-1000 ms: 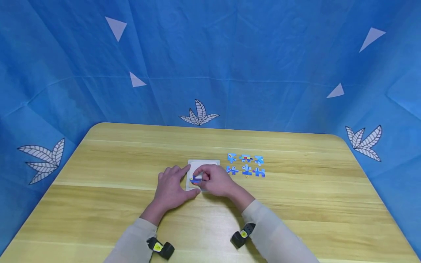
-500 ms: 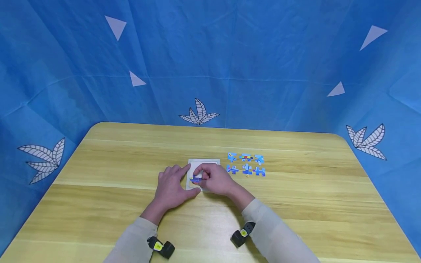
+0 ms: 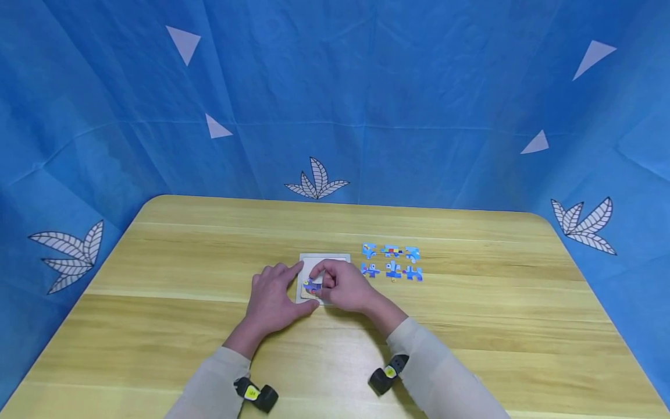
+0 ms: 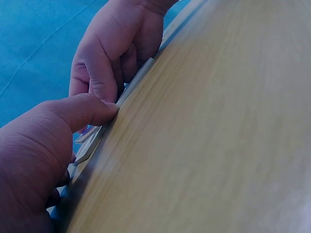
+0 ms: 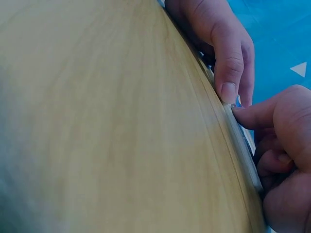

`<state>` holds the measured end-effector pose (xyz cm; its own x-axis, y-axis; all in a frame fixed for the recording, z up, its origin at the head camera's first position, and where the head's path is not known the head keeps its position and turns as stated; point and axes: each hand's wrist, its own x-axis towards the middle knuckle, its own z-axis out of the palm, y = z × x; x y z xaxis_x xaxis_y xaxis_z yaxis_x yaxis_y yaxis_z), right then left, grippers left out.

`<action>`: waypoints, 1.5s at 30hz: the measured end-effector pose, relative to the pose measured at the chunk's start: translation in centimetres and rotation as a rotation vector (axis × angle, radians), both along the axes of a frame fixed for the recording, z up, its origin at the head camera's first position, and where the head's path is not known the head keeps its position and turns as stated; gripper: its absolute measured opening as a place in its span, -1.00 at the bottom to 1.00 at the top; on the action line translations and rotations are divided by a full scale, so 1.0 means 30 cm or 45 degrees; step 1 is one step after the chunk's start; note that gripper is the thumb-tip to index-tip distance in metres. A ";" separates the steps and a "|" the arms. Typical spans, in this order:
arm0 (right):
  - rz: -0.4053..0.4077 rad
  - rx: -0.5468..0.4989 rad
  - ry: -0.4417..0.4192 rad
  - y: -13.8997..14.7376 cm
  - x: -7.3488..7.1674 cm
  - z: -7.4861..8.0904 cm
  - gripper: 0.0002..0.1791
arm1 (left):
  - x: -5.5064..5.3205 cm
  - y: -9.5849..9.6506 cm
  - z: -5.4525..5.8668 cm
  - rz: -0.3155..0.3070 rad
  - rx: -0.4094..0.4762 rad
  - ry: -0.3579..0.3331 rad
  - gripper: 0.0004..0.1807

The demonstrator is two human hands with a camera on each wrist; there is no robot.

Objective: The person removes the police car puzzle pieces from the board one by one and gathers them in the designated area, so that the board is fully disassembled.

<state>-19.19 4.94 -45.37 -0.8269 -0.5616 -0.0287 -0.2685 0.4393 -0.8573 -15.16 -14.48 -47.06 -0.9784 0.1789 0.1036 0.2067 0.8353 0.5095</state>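
Note:
A light square puzzle tray [image 3: 324, 256] lies on the wooden table before the person. Colourful purple-blue jigsaw pieces show at its lower left, partly hidden by the right hand. The right hand [image 3: 345, 286] reaches over the tray and pinches a jigsaw piece [image 3: 313, 285] between thumb and index finger. Against the tray's left and near edges rests the left hand [image 3: 273, 298], thumb and index finger spread. In the left wrist view, the left thumb [image 4: 92, 110] presses along the tray's near edge. The right thumb [image 5: 255, 115] is at that same edge in the right wrist view.
Several loose blue jigsaw pieces [image 3: 392, 269] lie in two rows just right of the tray. The wooden table [image 3: 471, 302] extends to a blue curtain [image 3: 366, 105] behind it. Black wrist cameras sit on both sleeves.
The pinched piece has turned and shifted slightly within the tray's lower left as the right fingers moved a little. The left hand and the loose pieces have stayed in place.

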 end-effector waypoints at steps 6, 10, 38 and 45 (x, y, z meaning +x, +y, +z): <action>-0.001 -0.021 0.013 0.009 -0.003 -0.008 -0.72 | 0.000 0.001 0.002 -0.003 -0.001 0.002 -0.02; -0.030 -0.036 -0.013 0.014 -0.006 -0.015 -0.74 | 0.000 0.001 -0.001 -0.003 -0.002 0.006 -0.02; -0.075 0.018 0.018 0.009 0.000 -0.005 -0.77 | 0.003 -0.001 0.008 0.002 -0.013 -0.006 -0.02; -0.067 0.021 0.024 0.009 -0.002 -0.005 -0.78 | 0.003 -0.002 0.005 -0.002 -0.006 0.003 -0.02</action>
